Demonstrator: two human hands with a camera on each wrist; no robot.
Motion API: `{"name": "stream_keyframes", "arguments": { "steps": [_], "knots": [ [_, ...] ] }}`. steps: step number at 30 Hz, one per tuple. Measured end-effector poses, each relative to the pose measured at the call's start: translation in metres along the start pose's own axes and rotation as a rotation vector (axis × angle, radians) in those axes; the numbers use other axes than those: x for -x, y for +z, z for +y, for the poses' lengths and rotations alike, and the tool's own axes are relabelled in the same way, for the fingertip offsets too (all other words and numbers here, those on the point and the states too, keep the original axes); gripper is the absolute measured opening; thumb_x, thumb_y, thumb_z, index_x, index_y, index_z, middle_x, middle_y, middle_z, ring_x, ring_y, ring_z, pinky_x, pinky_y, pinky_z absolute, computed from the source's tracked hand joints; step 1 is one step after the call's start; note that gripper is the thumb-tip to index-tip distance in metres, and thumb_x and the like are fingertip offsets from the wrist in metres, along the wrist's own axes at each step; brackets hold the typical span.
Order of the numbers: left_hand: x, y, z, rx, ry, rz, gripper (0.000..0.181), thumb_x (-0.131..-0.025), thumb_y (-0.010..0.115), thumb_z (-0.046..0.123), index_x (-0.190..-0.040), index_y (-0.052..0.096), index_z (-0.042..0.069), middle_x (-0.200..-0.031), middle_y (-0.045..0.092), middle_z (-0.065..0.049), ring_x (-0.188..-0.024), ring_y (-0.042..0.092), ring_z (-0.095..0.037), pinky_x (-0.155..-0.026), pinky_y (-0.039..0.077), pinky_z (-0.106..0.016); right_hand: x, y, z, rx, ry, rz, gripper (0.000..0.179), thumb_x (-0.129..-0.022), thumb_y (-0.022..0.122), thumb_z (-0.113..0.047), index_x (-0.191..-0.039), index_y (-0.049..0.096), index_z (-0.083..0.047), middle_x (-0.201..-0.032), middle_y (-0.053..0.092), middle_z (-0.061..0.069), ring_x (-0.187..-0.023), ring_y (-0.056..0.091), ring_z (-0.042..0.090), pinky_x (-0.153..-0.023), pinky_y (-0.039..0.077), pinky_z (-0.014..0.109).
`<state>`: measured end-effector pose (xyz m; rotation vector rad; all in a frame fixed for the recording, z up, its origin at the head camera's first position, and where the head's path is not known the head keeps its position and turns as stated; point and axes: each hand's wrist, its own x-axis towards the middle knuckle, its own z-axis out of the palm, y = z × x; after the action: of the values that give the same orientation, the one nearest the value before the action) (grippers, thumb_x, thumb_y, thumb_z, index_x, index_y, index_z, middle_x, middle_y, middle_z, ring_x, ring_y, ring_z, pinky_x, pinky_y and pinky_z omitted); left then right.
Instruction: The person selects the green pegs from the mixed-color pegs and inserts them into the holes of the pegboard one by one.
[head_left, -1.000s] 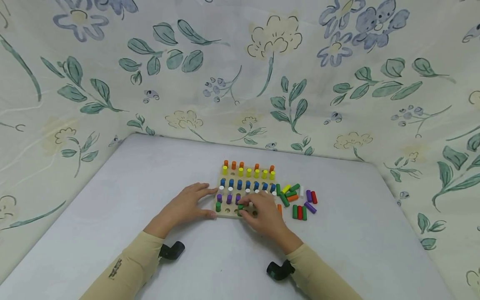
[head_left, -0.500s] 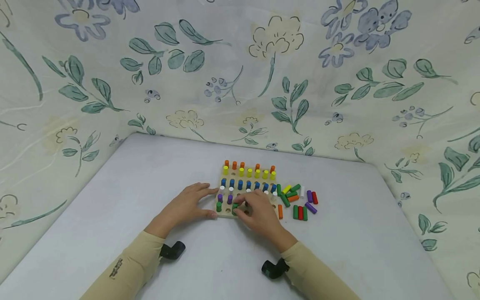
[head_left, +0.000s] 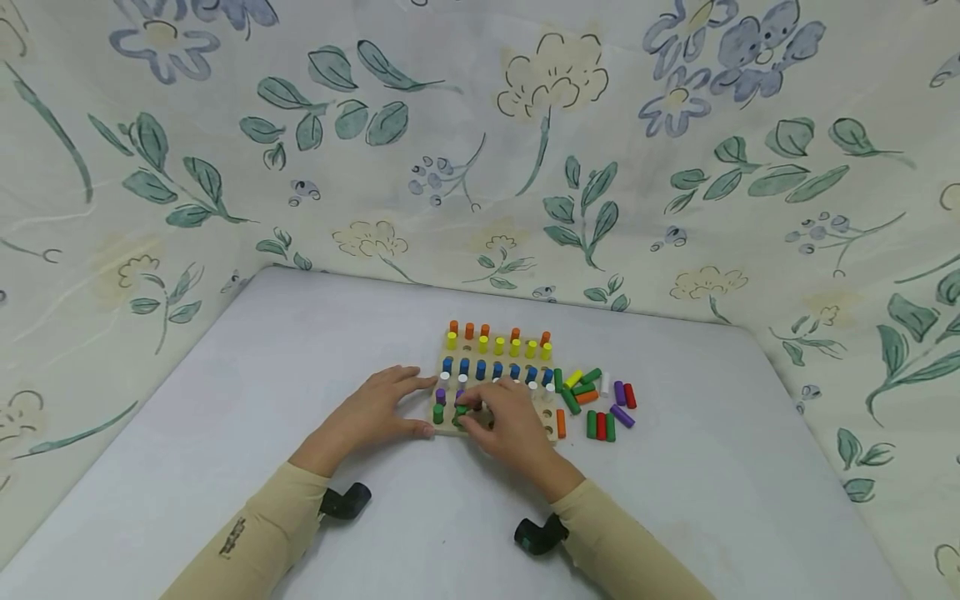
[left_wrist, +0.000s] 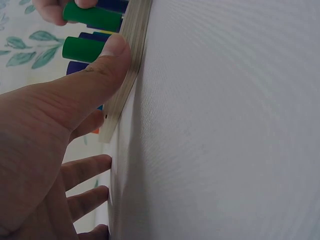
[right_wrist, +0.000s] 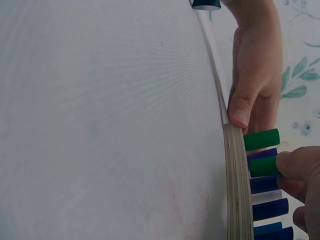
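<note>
A wooden pegboard (head_left: pixel 551 423) lies on the table with rows of standing pegs: orange at the back, then yellow, blue, white, purple. A green peg (head_left: pixel 438 413) stands in the front-left hole. My right hand (head_left: pixel 510 421) pinches another green peg (right_wrist: pixel 263 167) between thumb and finger, just right of the standing one. Its lower end is at the board's surface; whether it is inside a hole cannot be told. My left hand (head_left: pixel 375 410) rests at the board's left edge, thumb (left_wrist: pixel 116 46) on the front corner, fingers spread. My right hand covers part of the front rows.
Right of the board lie several loose pegs: green ones (head_left: pixel 592 425), a red one (head_left: pixel 630 395), purple ones (head_left: pixel 622 416), orange ones (head_left: pixel 561 423), a yellow one (head_left: pixel 573 379) and a white one (head_left: pixel 605 384). A floral cloth (head_left: pixel 480 167) hangs behind the white table (head_left: pixel 337 317).
My right hand has moved left along the front row with the green peg, from about the third or fourth hole to beside the corner peg. My left hand has stayed in place.
</note>
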<state>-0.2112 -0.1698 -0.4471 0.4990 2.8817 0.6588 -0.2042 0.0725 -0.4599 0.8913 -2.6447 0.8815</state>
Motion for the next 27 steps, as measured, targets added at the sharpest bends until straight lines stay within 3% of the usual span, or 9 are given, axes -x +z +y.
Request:
{"name": "stream_keyframes", "arguments": {
  "steps": [12,27],
  "knots": [
    [-0.0009,-0.0007,0.0001,-0.004,0.000,-0.007,0.085,-0.081,0.079,0.057,-0.151,0.051,0.018,-0.157,0.041,-0.020,-0.147,0.030,-0.047,-0.113,0.031,-0.069,-0.0022,0.0002,-0.0041,0.098,0.002,-0.049,0.022,-0.093,0.078,-0.028,-0.113,0.073,-0.021,-0.106,0.073,-0.011,-0.095,0.052,0.011,-0.086,0.044,0.034],
    [-0.0016,0.0015,-0.0015,-0.013,-0.007,-0.005,0.086,-0.080,0.079,0.059,-0.151,0.051,0.020,-0.158,0.040,-0.019,-0.147,0.030,-0.046,-0.114,0.031,-0.068,-0.0013,0.0036,-0.0041,0.130,-0.012,-0.031,0.023,-0.092,0.078,-0.029,-0.113,0.074,-0.021,-0.106,0.073,-0.010,-0.095,0.052,0.011,-0.082,0.044,0.032]
  ]
}}
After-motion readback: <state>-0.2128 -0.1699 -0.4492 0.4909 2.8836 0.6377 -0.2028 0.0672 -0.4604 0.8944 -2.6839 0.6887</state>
